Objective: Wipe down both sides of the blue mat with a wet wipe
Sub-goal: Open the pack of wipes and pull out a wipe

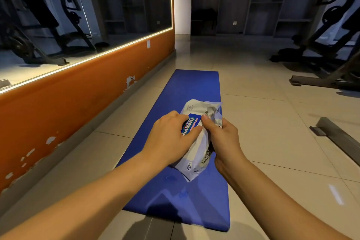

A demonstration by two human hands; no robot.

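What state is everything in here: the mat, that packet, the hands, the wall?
blue mat: unrolled, lying flat on the tiled floor.
wet wipe pack: held in both hands over the mat, wrapper crumpled; no wipe out yet.
left hand: fingers curled on the pack's label.
right hand: grips the pack's right side.
orange wall: paint chipped in patches.

It was a gym. Exercise machines [329, 31] stood on the tiled floor [272, 122], with a long wall mirror [81, 11] at left. A blue mat [194, 87] lay flat, cubby shelves [263, 6] behind.
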